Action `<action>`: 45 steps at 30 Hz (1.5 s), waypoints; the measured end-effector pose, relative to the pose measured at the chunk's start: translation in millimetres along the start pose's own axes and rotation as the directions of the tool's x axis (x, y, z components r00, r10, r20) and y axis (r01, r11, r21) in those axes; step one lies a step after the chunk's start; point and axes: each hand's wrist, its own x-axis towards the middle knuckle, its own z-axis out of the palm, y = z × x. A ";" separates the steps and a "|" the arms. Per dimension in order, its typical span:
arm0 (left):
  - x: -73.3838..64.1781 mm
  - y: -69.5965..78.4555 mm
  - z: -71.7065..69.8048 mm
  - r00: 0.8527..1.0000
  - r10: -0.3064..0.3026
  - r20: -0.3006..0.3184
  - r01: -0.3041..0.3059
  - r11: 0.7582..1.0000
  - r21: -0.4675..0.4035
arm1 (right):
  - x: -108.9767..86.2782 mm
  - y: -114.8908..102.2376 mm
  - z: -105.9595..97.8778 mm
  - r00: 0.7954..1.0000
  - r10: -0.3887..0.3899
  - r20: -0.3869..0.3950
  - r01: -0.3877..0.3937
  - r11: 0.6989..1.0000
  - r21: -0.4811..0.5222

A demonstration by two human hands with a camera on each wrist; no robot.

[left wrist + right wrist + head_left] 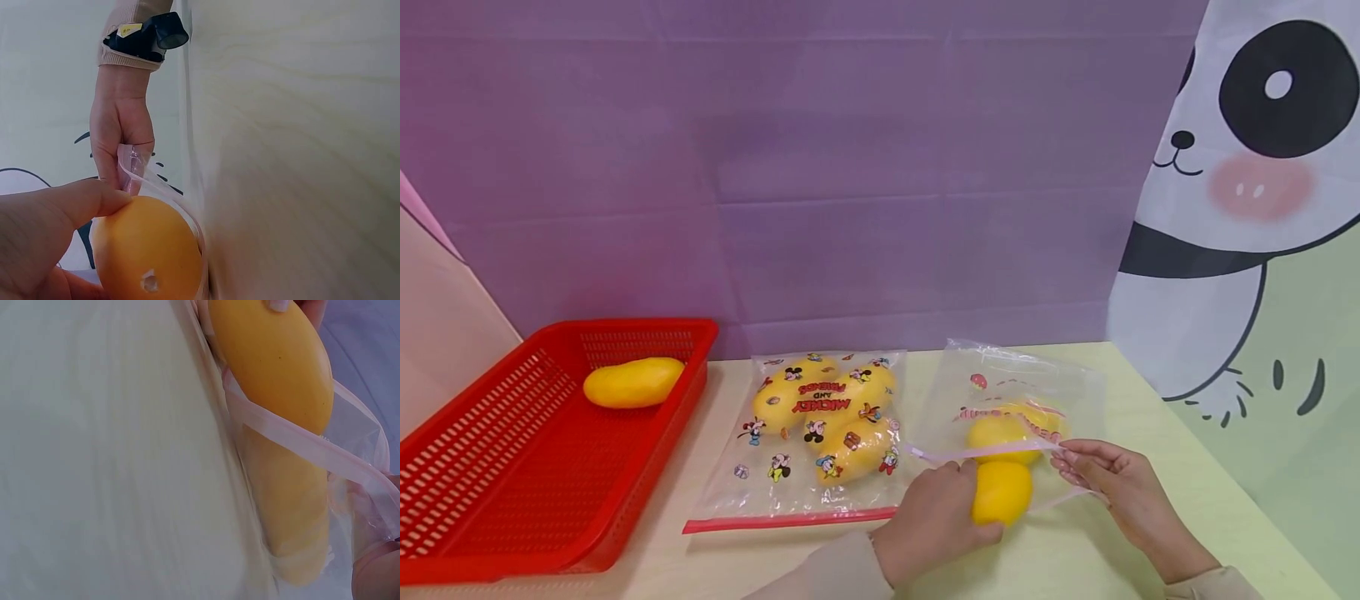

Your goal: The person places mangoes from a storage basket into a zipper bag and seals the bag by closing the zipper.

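My left hand [936,512] grips a yellow mango [1003,493] at the mouth of a clear zip bag [1078,383] with pink print. In the right wrist view, the mango's lower end is behind the bag's pink zip edge [294,439], and a mango inside the bag [287,512] lies just beyond it. My right hand [1112,483] pinches the bag's rim at its right corner, holding the mouth apart. More yellow mango shows through the film in the head view. The left thumb [103,199] presses on the mango's side in the left wrist view.
Left of the hands lies a zip bag with a red seal [790,522] and cartoon print, holding several mangoes. A red plastic basket [512,492] stands at the far left with one mango [634,383] in it. A purple cloth [835,167] hangs behind the table.
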 end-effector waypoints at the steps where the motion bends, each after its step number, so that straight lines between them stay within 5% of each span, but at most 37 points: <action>1: 1.0 0.3 0.3 1.000 0.001 -0.001 -0.001 1.000 -0.001 | 0.2 -0.4 0.2 1.000 0.006 -0.004 -0.006 1.000 -0.003; 14: 11.9 10.6 10.2 1.000 -0.003 -0.012 0.003 0.998 0.057 | 0.3 -2.6 1.3 0.999 0.022 -0.023 -0.023 0.999 -0.044; 45: 23.4 17.0 24.4 0.997 -0.056 -0.045 0.058 0.997 0.043 | -0.4 -1.8 2.7 0.997 0.045 -0.064 -0.049 0.997 -0.061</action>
